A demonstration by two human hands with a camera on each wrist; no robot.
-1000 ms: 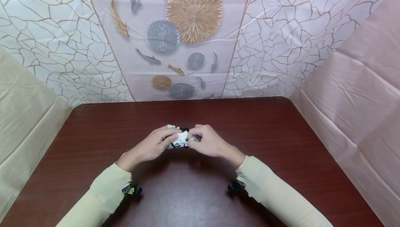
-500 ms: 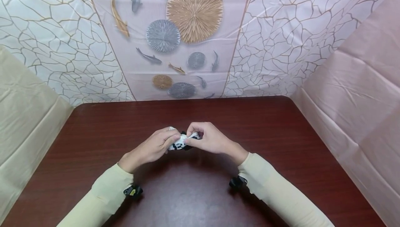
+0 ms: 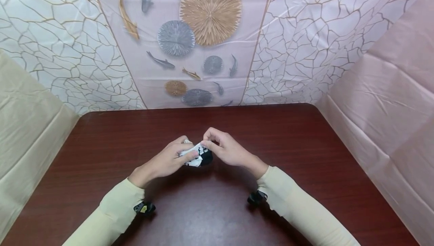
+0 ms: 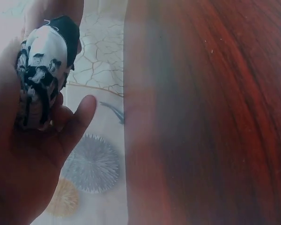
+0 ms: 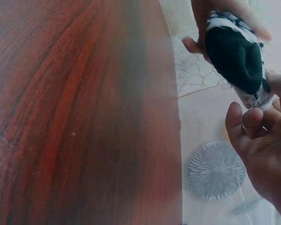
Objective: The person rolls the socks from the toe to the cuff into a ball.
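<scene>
Over the middle of the table, a small bunched-up black-and-white sock [image 3: 206,158] is held between both hands. My left hand [image 3: 169,158] grips its left part, thumb across the top. The thumb and index finger of my right hand [image 3: 228,150] pinch its upper right edge. Loose threads and a black patch show on the sock [image 4: 47,51] in the left wrist view, where one finger sticks out away from it. From the right wrist, the sock's [image 5: 234,58] smooth black end faces the camera, with the right fingertips at its lower edge.
A dark red-brown wooden table [image 3: 217,208] lies under both hands. Behind it hangs a patterned cloth [image 3: 210,12] with fish and round motifs. Plain pale cloths [image 3: 379,110] flank the table. Each sleeve cuff bears a small black device [image 3: 145,207].
The sock has turned, so a black end now shows at its lower right. My right hand has risen slightly to its upper edge; the left thumb has shifted across its top.
</scene>
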